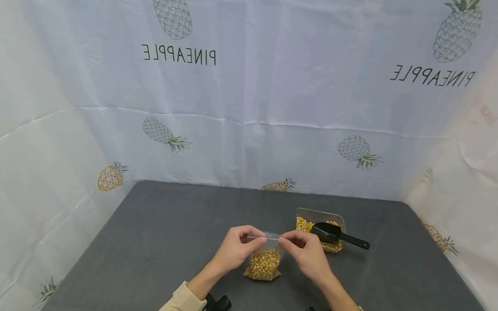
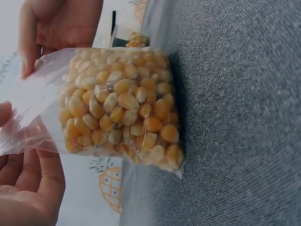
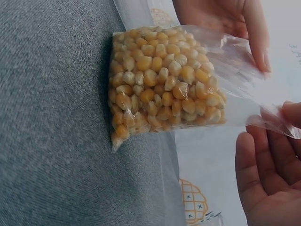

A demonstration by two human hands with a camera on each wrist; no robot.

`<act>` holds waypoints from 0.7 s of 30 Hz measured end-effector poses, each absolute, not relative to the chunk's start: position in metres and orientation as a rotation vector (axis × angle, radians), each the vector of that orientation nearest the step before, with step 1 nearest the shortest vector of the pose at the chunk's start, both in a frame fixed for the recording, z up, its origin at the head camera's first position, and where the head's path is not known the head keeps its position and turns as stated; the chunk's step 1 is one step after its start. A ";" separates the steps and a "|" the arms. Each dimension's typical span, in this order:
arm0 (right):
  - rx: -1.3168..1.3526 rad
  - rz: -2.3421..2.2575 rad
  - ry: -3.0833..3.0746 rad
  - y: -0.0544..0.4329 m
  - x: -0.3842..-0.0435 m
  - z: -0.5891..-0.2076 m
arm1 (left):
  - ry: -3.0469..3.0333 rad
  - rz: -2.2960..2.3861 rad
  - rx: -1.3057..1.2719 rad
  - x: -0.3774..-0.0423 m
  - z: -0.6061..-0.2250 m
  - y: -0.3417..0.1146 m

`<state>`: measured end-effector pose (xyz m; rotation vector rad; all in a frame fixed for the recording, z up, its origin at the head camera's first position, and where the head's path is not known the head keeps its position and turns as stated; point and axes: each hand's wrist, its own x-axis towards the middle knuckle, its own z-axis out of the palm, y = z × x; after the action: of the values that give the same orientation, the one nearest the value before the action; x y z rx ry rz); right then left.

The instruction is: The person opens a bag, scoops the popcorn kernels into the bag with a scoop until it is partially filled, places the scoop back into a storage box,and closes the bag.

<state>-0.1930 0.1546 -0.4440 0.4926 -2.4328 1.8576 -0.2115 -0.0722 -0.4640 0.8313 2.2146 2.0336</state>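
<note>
A clear zip bag (image 1: 264, 265) filled with yellow corn kernels stands upright on the dark table. My left hand (image 1: 236, 247) pinches the left part of the bag's top edge between thumb and forefinger. On the opposite side, my right hand (image 1: 309, 257) pinches the same edge near its right corner. Between them the white strip along the bag's mouth runs level. Both wrist views show the kernels (image 2: 120, 106) packed in the lower bag, its base resting on the grey cloth-like surface (image 3: 51, 122). The upper part of the bag is bare film, drawn up toward the fingers.
Behind my right hand is a clear plastic container (image 1: 320, 213) of corn kernels. A black scoop (image 1: 330, 232) lies across it, its handle jutting out to the right. White pineapple-printed cloth (image 1: 253, 88) hangs behind the grey table (image 1: 175, 218) and along both sides.
</note>
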 end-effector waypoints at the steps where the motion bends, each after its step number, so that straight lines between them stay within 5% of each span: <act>1: 0.499 1.854 -2.428 0.154 -0.193 -0.444 | 2.216 2.036 0.830 -0.211 -0.464 -0.072; 21: 0.537 1.830 -2.329 0.151 -0.194 -0.451 | 2.176 2.076 0.722 -0.210 -0.463 -0.072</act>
<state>-0.1942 0.1508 -0.4513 0.5371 -2.3289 1.8299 -0.2095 -0.0715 -0.4632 0.7221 2.1765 2.0756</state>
